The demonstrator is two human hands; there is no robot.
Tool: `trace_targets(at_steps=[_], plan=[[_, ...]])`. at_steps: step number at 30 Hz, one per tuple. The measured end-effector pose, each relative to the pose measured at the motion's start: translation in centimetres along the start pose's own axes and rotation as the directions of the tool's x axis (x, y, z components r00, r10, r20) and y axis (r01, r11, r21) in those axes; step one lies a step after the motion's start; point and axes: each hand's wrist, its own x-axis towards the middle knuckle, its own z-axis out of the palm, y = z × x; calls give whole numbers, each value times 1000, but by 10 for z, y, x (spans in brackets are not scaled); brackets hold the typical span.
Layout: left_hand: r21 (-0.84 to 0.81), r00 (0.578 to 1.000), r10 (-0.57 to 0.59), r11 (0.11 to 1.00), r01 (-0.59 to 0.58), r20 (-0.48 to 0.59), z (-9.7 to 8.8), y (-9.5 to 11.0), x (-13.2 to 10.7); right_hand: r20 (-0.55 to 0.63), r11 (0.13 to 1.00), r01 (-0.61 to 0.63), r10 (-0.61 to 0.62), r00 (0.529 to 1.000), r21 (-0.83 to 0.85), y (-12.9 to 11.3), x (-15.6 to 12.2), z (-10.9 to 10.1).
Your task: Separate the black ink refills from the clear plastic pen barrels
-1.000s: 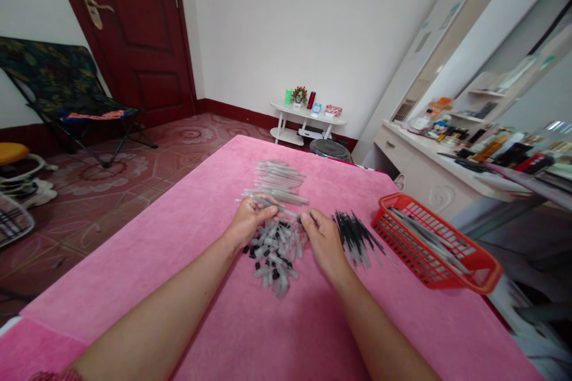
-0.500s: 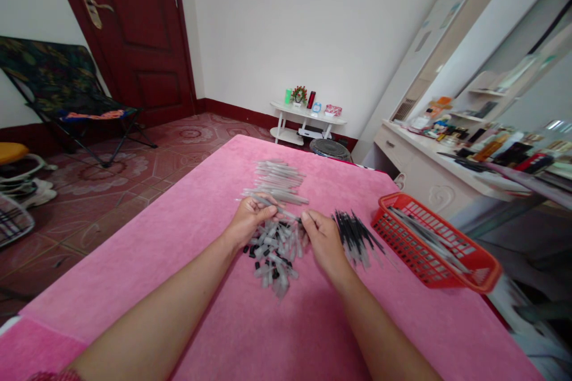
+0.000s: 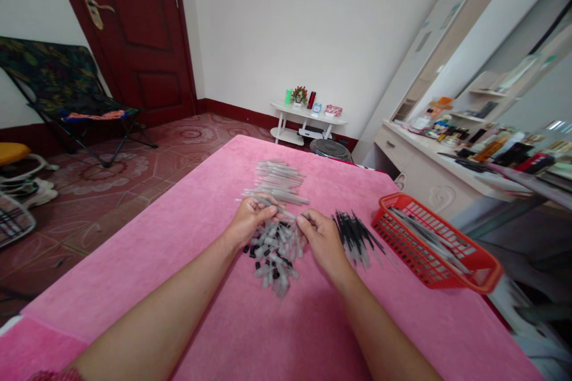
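Observation:
My left hand [image 3: 248, 218] is closed around a clear grey pen barrel [image 3: 273, 205] that sticks out to the right. My right hand [image 3: 322, 236] is curled in a pinch at the barrel's right end; what its fingertips hold is too small to name. Both hands hover over a heap of clear pen caps [image 3: 276, 253] with black bits on the pink table cover [image 3: 196, 232]. A pile of clear barrels [image 3: 279, 181] lies just beyond my hands. A bunch of black refills [image 3: 355, 234] lies right of my right hand.
A red plastic basket [image 3: 465, 250] with finished pens stands at the table's right edge. A white dresser with bottles [image 3: 451, 155] is on the right. A folding chair [image 3: 58, 95], a dark red door [image 3: 134, 24] and a small white shelf [image 3: 308, 119] stand beyond the table.
My right hand has drawn slightly left toward the barrel's end. My left hand keeps holding the barrel in the same place.

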Motion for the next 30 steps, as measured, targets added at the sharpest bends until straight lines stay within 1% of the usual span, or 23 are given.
trace_targets(at_steps=[3,4,6,8,10,14,15,16,17,19,20,21,23,25,26,28,30], plan=[[-24,1000,9,1000,-9,24,0,0,0,45,991,-99,95,994,95,0,1,0],[-23,1000,9,1000,-9,22,0,0,0,49,986,-112,107,993,121,0,1,-1],[-11,1000,6,1000,-6,9,-1,0,0,32,987,-85,81,996,133,-2,1,-1],[2,1000,3,1000,-3,-3,-1,0,0,8,995,-36,35,999,98,-3,1,-1],[-2,1000,8,1000,-8,-6,-1,0,0,5,997,-30,30,1000,75,-2,1,0],[-20,999,28,999,-28,17,-1,-2,0,64,976,-151,142,988,154,5,4,0],[-27,999,29,999,-29,13,-1,-2,1,75,972,-178,169,983,150,8,4,0],[-41,1000,29,999,-29,-3,-2,-3,1,76,975,-190,182,980,112,9,5,-2],[-64,999,30,997,-32,-27,-3,-3,2,66,983,-180,177,982,35,11,6,-3],[-122,996,36,991,-45,-80,-5,-2,4,29,972,-115,123,992,-205,11,5,-6],[-148,995,36,988,-50,-93,-7,-2,4,11,937,-86,95,995,-340,10,4,-7],[-165,995,35,985,-50,-93,-8,-1,5,0,883,-72,82,997,-464,8,3,-7],[-175,997,28,984,-40,-73,-10,0,6,2,758,-91,120,993,-645,5,-1,-7],[-148,997,26,988,-36,-70,-10,1,7,32,660,-108,196,980,-744,2,-4,-6],[-121,996,28,992,-38,-83,-10,1,7,54,630,-103,225,973,-770,1,-5,-6],[-50,993,34,998,-40,-115,-9,1,7,95,604,-85,260,961,-792,-1,-6,-7],[27,990,44,999,-41,-137,-8,1,6,125,598,-71,280,952,-798,-1,-6,-9]])
